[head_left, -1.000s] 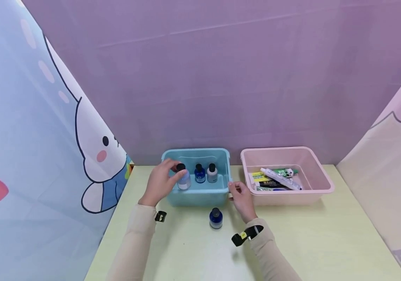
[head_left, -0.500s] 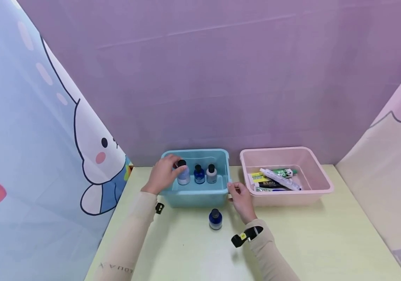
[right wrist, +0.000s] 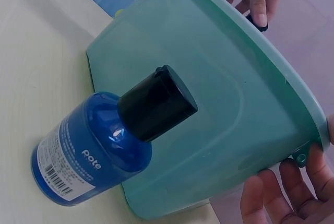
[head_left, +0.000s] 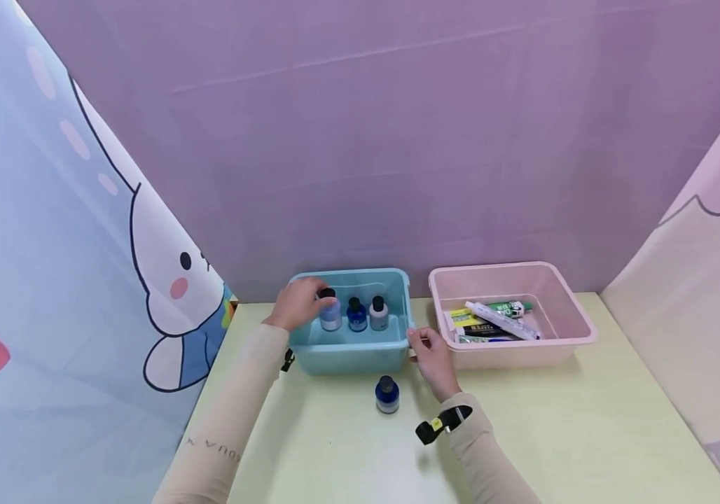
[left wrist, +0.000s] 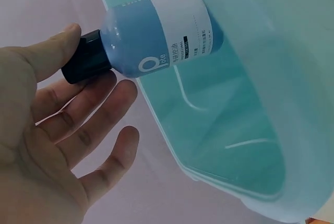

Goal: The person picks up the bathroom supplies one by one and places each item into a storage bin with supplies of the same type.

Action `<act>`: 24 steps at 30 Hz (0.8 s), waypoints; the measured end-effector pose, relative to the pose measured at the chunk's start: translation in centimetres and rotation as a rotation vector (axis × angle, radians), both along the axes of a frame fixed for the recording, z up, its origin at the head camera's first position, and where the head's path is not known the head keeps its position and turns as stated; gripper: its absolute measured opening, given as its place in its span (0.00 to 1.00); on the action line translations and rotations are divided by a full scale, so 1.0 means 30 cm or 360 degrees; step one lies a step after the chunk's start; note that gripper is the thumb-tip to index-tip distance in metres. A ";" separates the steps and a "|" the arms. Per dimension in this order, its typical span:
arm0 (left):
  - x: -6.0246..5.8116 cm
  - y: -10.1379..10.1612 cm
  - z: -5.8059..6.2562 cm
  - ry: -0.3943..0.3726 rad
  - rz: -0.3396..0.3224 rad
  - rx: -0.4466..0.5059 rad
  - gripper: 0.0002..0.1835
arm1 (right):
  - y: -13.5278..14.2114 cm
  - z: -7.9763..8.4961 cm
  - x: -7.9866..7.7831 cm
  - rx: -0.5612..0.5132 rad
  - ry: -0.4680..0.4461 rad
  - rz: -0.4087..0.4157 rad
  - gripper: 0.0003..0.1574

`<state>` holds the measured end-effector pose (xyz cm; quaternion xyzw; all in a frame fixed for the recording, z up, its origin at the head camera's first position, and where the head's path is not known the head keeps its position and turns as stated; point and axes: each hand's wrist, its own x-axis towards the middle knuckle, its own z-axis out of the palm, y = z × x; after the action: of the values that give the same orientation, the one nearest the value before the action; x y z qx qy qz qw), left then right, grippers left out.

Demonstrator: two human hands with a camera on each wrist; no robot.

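With thumb and fingers, my left hand (head_left: 298, 302) pinches the black cap of a pale blue bottle (left wrist: 156, 31). That bottle is upright at the left inside the teal bin (head_left: 350, 359); whether its base touches the floor of the bin I cannot tell. To its right in the bin stand a dark blue bottle (head_left: 356, 316) and a whitish bottle (head_left: 379, 316), both black-capped. My right hand (head_left: 433, 358) grips the bin's rim at the front right corner, fingers under the edge. Before the bin, another dark blue bottle (right wrist: 94, 148) stands on the table.
A pink bin (head_left: 517, 355) stands to the right of the teal one, with several tubes and a yellow box (head_left: 466, 317) in it. Behind both hangs a purple cloth (head_left: 366, 154). Printed cloths close off the left and right sides of the table (head_left: 347, 448).
My left hand and the pale blue bottle have moved slightly, with the fingers still on its cap. My right hand has kept its place on the rim.
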<state>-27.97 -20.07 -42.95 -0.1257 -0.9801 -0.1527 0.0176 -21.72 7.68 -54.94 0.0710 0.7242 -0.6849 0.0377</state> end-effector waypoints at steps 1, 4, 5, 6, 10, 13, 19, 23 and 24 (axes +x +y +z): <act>-0.010 0.000 -0.001 -0.0017 0.0001 -0.0013 0.15 | 0.000 -0.001 0.001 -0.0003 -0.0003 0.0001 0.24; -0.035 -0.001 0.000 -0.0065 0.0017 -0.0044 0.14 | -0.001 -0.003 0.000 -0.0006 -0.0013 -0.0001 0.23; -0.043 -0.001 0.002 -0.0080 0.0028 -0.0049 0.14 | 0.000 -0.003 0.000 -0.0005 -0.0015 -0.0002 0.23; -0.049 -0.001 0.004 -0.0096 0.0044 -0.0047 0.14 | 0.000 -0.002 0.000 -0.0004 -0.0017 -0.0001 0.23; -0.071 0.001 0.015 -0.0170 0.0109 -0.0041 0.17 | 0.002 0.000 0.002 0.0004 -0.0013 0.0007 0.24; -0.087 0.005 0.021 -0.0235 0.0137 -0.0038 0.18 | 0.002 0.002 0.001 0.0007 -0.0013 0.0011 0.25; -0.127 0.012 0.013 -0.0309 0.0175 -0.0081 0.12 | 0.002 0.003 -0.001 0.0019 -0.0026 0.0010 0.25; -0.153 0.020 -0.003 -0.0363 0.0171 -0.0098 0.10 | 0.000 0.004 -0.001 0.0008 -0.0019 0.0008 0.25; -0.157 0.022 -0.006 -0.0375 0.0169 -0.0104 0.10 | -0.001 0.002 -0.003 0.0004 -0.0017 0.0006 0.25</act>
<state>-32.69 -19.40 -43.14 -0.0554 -0.9851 -0.1334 -0.0937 -21.80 7.66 -54.87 0.0734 0.7251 -0.6834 0.0426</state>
